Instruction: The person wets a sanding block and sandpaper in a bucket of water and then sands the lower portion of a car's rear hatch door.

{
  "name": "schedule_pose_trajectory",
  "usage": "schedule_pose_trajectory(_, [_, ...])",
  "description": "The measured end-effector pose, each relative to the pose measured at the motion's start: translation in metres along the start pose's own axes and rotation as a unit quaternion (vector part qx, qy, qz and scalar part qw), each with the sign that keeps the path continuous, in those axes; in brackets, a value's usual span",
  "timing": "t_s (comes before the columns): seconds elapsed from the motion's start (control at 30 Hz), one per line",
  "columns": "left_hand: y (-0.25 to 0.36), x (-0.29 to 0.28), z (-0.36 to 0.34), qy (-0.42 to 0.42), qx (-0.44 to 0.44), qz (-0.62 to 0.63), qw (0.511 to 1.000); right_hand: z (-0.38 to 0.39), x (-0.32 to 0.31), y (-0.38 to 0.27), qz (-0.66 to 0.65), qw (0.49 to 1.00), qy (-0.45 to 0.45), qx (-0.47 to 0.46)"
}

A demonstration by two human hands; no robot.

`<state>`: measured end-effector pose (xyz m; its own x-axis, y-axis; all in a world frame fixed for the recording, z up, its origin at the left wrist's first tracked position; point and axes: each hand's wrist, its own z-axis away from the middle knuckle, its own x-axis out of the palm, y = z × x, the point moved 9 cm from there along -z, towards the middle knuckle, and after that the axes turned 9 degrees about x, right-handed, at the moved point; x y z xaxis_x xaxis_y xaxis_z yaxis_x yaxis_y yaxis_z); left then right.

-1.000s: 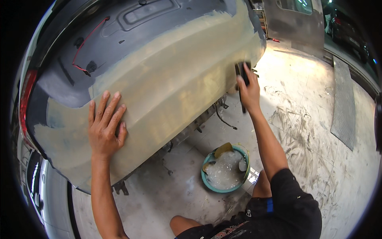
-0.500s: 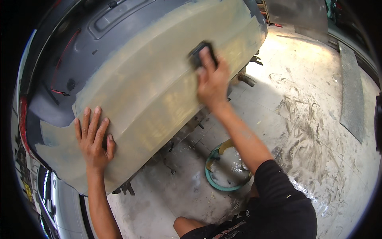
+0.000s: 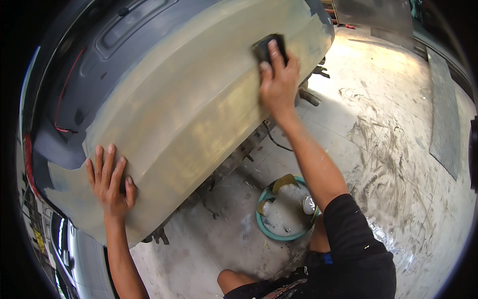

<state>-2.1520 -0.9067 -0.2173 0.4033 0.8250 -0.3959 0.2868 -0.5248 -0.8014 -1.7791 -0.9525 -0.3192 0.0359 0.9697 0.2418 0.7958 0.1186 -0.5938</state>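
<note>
A large curved car body panel [image 3: 164, 114], coated in yellowish-beige filler with bare grey at its upper left, slants across the view. My left hand [image 3: 109, 184] lies flat on its lower left part, fingers spread. Farther up and to the right, my right hand [image 3: 280, 84] grips a dark sanding block [image 3: 269, 48] and presses it to the coated surface near the right end. The block's underside is hidden against the panel.
On the floor below the panel stands a teal basin [image 3: 262, 226] of cloudy water with brown sheets inside. Brackets and a pipe [image 3: 309, 97] stick out under the panel. A silver car [image 3: 84, 259] is at the lower left, a grey strip [image 3: 442, 114] at the right.
My right hand has slid the sanding block up and to the right along the panel. The left hand stays flat on the surface, slightly lower and farther left in view.
</note>
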Motion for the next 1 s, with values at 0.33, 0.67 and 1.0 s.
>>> schedule_pose_trajectory(0.33, [0.001,0.006,0.006,-0.019,0.012,-0.003,1.000,0.012,-0.002,-0.005,-0.071,0.996,-0.019,-0.042])
schedule_pose_trajectory(0.67, [-0.001,0.003,0.009,-0.021,0.011,-0.016,1.000,0.037,-0.003,-0.029,-0.084,0.989,-0.066,-0.101])
schedule_pose_trajectory(1.0, [-0.002,0.006,0.016,-0.033,0.004,-0.016,0.999,0.031,-0.006,-0.026,-0.062,0.992,-0.075,-0.083])
